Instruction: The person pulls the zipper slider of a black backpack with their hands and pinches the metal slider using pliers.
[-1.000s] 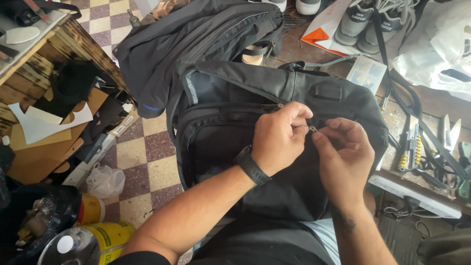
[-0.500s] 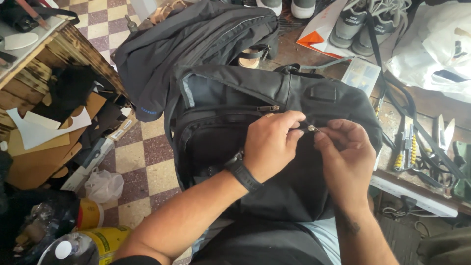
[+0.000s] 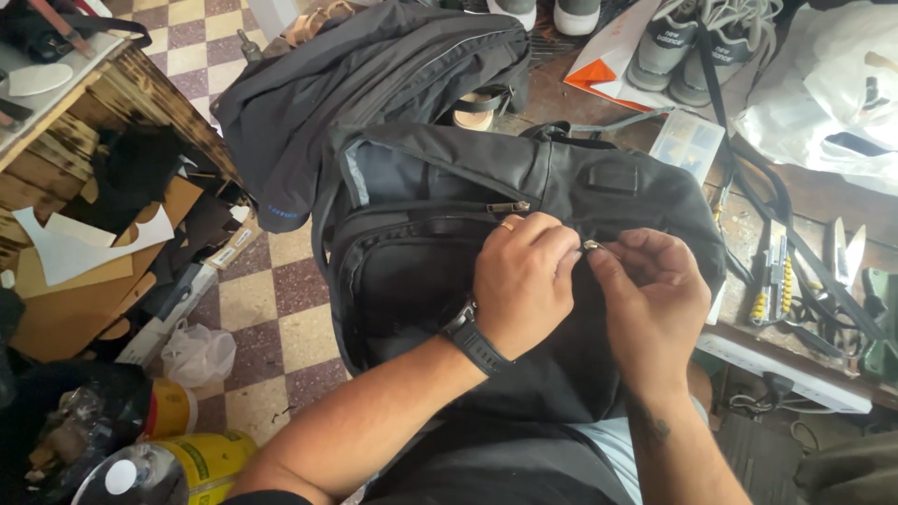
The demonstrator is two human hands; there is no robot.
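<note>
One black backpack [image 3: 561, 187] on the person's lap, two hands close together at its zip, left hand [image 3: 524, 281] and right hand [image 3: 655, 299] both pinching one small metal zipper pull [image 3: 591, 246], two grey sneakers [image 3: 683, 56] beyond

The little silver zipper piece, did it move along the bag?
Cannot tell. The zipper piece sits between both hands, about as far right of the other metal pull on the black backpack as before.

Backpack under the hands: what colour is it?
The backpack is black, clearest in the head view.
</note>
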